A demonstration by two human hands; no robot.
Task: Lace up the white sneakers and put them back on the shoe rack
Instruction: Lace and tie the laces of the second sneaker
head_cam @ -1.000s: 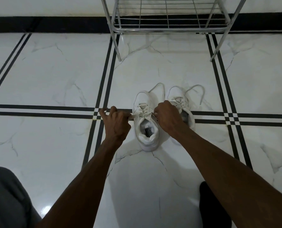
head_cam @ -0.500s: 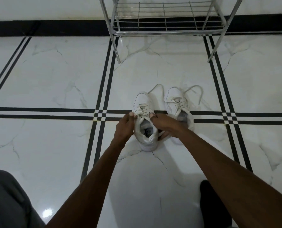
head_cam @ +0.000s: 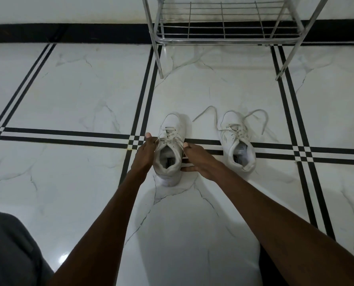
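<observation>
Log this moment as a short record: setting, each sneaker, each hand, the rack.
setting: white marble floor with black stripes
near sneaker: upright on the floor, toe toward the rack, held at both sides of its collar
far sneaker: on the floor to the right, untouched, lace ends lying loose
left hand: gripping the near sneaker's left side
right hand: against its right side, fingers at the heel
shoe rack: metal wire, ahead, visible shelf holds no shoes

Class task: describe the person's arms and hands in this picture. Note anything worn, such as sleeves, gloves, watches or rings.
Both forearms are bare to the frame edge: no sleeves or gloves. The left hand and right hand show no watch, bracelet or visible ring.
</observation>
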